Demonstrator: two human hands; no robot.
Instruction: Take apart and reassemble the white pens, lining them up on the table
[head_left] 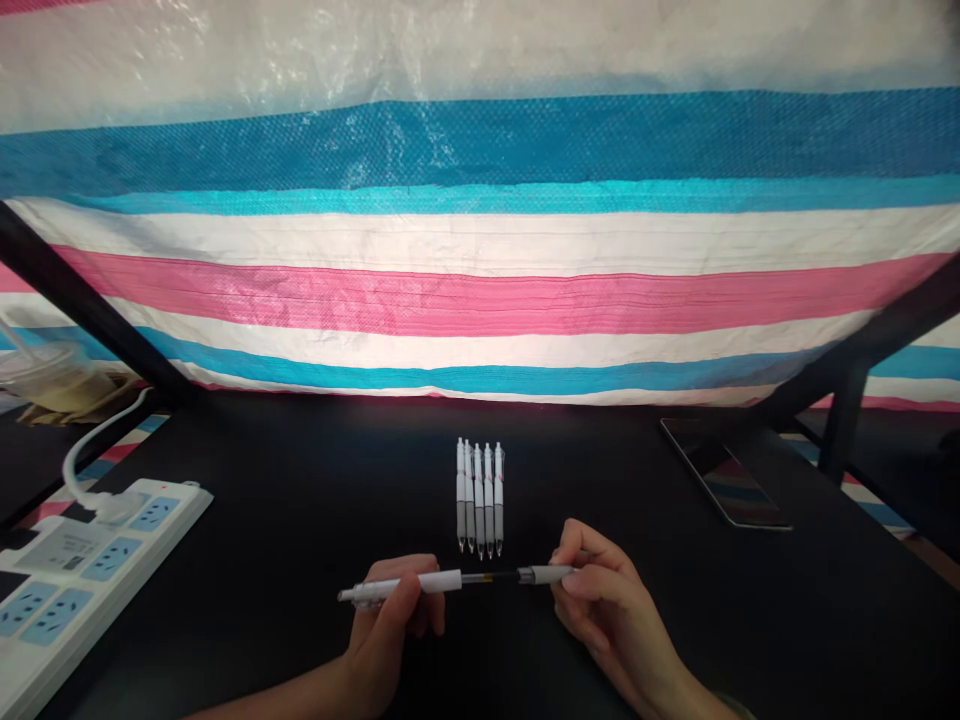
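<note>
Baring its slim refill (505,577), a white pen (442,581) gapes.

At 12 o'clock the sheet (480,145) looks like woven plastic, glossy and creased. The bench (300,500) is smooth and matt. At 6 o'clock the held pen (442,580) and other pens (479,500) have smooth plastic barrels. The phone (726,475) at 4 o'clock is glossy, glass-like; the strip (105,600) at 8 o'clock, smooth plastic.

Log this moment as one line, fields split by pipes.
left-hand grip: white barrel | right-hand grip: gray front section | refill: exposed between both parts | five pens: lined up on black table
</note>
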